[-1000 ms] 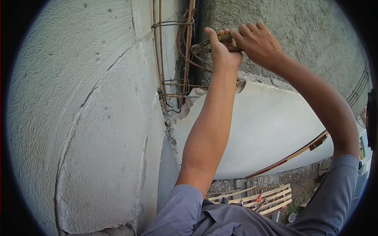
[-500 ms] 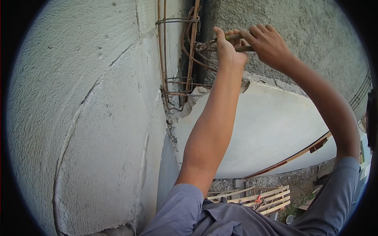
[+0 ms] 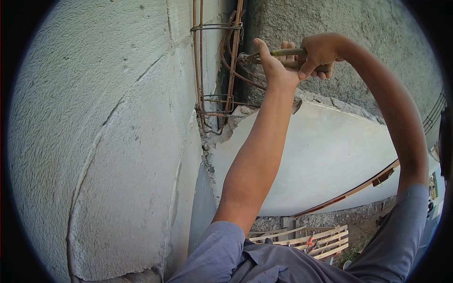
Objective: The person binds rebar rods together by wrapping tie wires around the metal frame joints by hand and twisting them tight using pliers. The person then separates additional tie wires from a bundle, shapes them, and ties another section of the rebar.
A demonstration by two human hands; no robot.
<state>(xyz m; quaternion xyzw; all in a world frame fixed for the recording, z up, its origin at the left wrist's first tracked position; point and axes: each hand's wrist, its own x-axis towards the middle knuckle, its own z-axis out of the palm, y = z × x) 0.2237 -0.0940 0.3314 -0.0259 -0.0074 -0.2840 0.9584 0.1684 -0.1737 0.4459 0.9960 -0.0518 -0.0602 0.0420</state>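
A hand tool with two long handles, like pliers or pincers (image 3: 291,52), has its head beside the rusty rebar (image 3: 233,61) at the top centre. My left hand (image 3: 279,66) is wrapped round the handles close to the head, thumb pointing up. Farther back, my right hand (image 3: 323,53) grips the handle ends with its wrist bent over. The tool's jaws touch thin bent wire next to the bars; their exact hold is too small to make out. Wire ties (image 3: 217,27) cross the upright bars.
A rough plastered wall (image 3: 108,141) fills the left side. Dark rough concrete (image 3: 368,56) stands behind my hands. Below them is a smooth pale surface (image 3: 311,155) with a broken edge. Wooden slats (image 3: 325,240) with a red object lie far below.
My right hand has turned over on the handles, its wrist now higher and its fingers underneath. The tool and my left hand sit slightly lower and farther right in view.
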